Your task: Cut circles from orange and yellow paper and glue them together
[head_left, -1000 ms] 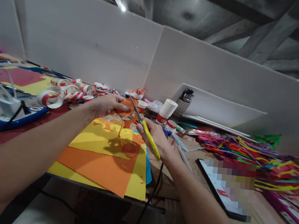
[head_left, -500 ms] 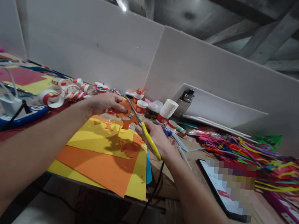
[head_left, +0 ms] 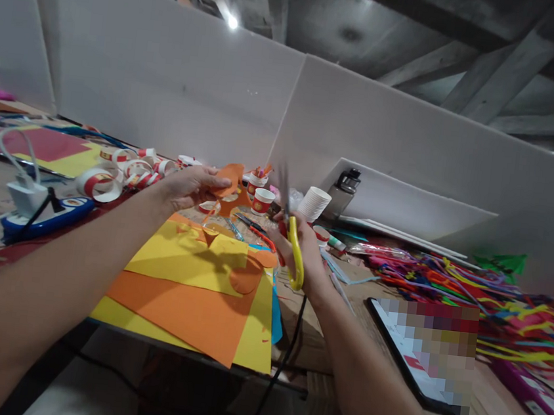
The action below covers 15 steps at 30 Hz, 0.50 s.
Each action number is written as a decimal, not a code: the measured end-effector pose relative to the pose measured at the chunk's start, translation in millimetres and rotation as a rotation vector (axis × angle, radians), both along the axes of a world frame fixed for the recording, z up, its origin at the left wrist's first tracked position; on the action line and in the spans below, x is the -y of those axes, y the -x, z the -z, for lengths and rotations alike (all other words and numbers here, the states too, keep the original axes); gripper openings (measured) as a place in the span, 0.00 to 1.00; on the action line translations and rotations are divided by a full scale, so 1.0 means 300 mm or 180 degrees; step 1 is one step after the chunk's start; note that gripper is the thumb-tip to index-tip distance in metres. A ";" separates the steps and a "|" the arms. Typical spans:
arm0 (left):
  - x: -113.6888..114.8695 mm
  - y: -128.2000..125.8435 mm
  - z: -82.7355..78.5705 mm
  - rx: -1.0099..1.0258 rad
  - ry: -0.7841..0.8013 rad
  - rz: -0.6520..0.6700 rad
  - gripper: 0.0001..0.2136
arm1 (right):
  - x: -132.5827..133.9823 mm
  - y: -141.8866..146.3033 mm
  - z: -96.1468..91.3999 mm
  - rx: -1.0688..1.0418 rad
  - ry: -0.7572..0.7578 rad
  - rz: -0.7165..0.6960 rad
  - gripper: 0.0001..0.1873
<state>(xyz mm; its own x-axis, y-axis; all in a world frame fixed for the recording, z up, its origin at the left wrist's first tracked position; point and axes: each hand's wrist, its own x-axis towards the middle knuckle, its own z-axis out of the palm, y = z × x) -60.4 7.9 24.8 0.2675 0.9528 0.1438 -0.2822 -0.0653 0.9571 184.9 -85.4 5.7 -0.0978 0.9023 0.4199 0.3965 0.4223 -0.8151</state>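
Note:
My left hand (head_left: 187,186) pinches a cut piece of orange paper (head_left: 230,188) with round holes in it, held above the table. My right hand (head_left: 302,246) grips yellow-handled scissors (head_left: 292,235), blades pointing up and blurred, a little to the right of the paper and apart from it. Below both hands lie stacked yellow and orange paper sheets (head_left: 190,284), with an orange cut-out disc (head_left: 245,277) resting on them.
Red-and-white paper cups (head_left: 262,201) and a white cup stack (head_left: 313,205) stand behind. Curled cup strips (head_left: 112,174) lie left, near a blue power strip (head_left: 43,216). A phone (head_left: 420,354) and tangled coloured strips (head_left: 494,303) fill the right. White boards wall the back.
The scissors have come away from the orange paper and swung upright to the right. My left hand has lifted the cut paper slightly, and a piece has dropped onto the sheets.

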 end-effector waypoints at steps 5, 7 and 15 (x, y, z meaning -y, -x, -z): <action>0.102 -0.076 -0.016 -0.1295 -0.0648 0.0701 0.06 | 0.011 0.015 -0.018 -0.0347 -0.0266 -0.0022 0.26; 0.136 -0.104 -0.020 -0.1618 -0.0921 0.0667 0.04 | 0.016 0.025 -0.017 -0.0276 -0.0324 -0.0064 0.27; 0.161 -0.139 -0.010 -0.2199 -0.1535 0.0620 0.03 | 0.018 0.064 0.028 -0.0184 0.0028 -0.0141 0.23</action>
<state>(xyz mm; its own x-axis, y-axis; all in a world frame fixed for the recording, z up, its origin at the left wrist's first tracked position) -18.9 -40.4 27.8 0.5963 0.7576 0.2654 0.3044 -0.5194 0.7985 165.7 -90.7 -2.8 -0.1136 0.9013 0.4180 0.3296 0.4311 -0.8400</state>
